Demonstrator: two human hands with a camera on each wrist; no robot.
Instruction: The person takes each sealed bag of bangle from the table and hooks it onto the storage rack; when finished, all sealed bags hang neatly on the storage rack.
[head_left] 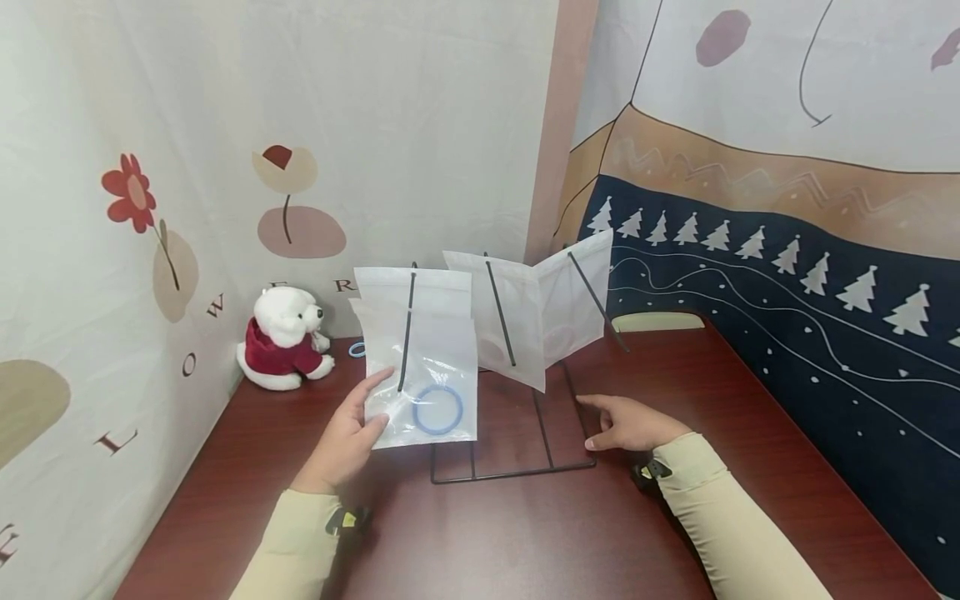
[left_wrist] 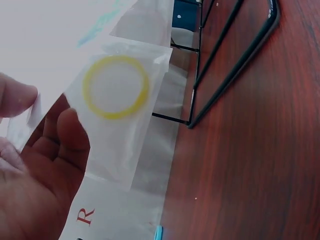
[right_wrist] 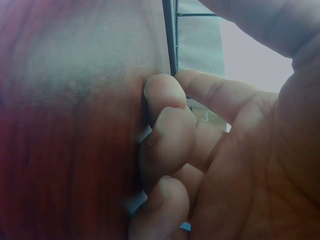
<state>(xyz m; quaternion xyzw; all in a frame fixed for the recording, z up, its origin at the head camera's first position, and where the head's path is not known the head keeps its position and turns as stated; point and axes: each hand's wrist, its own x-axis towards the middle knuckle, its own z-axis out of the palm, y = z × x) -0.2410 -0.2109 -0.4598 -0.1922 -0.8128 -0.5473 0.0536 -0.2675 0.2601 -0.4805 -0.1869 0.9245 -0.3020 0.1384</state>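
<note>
A black wire rack (head_left: 513, 475) stands on the table, with clear and white plastic bags hanging from its prongs. The front bag (head_left: 442, 342) has a blue ring (head_left: 438, 432) inside. At this bag's lower left edge, my left hand (head_left: 347, 437) holds it, the thumb in front and some fingers curled behind. A bag with a yellow ring (left_wrist: 116, 116) hangs behind those fingers in the left wrist view. My right hand (head_left: 633, 423) grips the rack's right base wire low down, its other fingers curled against the tabletop. More bags (head_left: 504, 312) hang at the back and right.
A white toy bear (head_left: 279, 346) in a red coat sits at the table's back left. Near it, a small blue ring (head_left: 352, 352) lies partly behind the front bag. A pale green piece (head_left: 660, 322) lies along the far right table edge. Printed cloths enclose the table behind.
</note>
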